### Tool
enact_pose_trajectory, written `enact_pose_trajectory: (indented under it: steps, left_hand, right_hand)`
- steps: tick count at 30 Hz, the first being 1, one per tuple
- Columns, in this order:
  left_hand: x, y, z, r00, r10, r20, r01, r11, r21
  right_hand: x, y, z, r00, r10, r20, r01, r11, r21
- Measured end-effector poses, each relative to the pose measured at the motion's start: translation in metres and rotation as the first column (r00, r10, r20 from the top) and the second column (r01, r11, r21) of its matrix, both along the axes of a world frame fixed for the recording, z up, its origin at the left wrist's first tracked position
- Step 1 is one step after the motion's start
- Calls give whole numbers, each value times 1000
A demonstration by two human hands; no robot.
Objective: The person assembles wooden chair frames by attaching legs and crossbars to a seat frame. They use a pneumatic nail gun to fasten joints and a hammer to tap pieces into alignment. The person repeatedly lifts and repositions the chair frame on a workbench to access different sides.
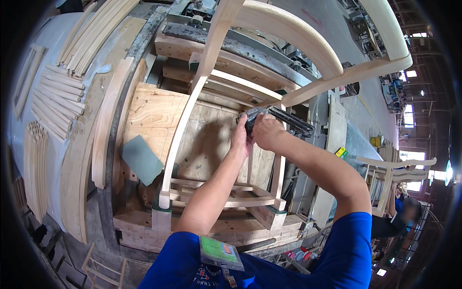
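Both my hands are wrapped round a black nail gun [292,121] with a long, narrow magazine pointing to the right. My left hand [241,138] grips its near left end, and my right hand [267,130] closes on its body just beside. The tool is held inside a pale wooden chair frame [284,20], close to the joint where a seat rail meets a back post; whether its nose touches the wood is hidden. The frame lies in a wooden jig [144,236], its leg ends on green-edged blocks.
A grey-green sheet [142,159] lies on a plywood board [156,108] at the left. Further left, several pale wooden sticks [57,98] and curved slats [98,36] rest on a table. A co-worker [399,216] stands at the far right near another chair frame [385,183].
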State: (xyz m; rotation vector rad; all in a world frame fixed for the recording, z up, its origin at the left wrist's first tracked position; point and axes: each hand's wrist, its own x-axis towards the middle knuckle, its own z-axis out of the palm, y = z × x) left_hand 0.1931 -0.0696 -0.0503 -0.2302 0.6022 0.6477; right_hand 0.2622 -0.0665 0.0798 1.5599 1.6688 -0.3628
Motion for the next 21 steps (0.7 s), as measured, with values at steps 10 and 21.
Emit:
enact_pose_trajectory:
  steps: [10,21]
  left_hand:
    - [3,9,1,998,-37,-48,38,999,28]
    - [-44,4,9,906,-422,-28,423,901,95]
  right_hand:
    - [-10,24,25,978,-204,-52,199,977,-81]
    - [-11,-11,43,989,116,89,-101,983,-157]
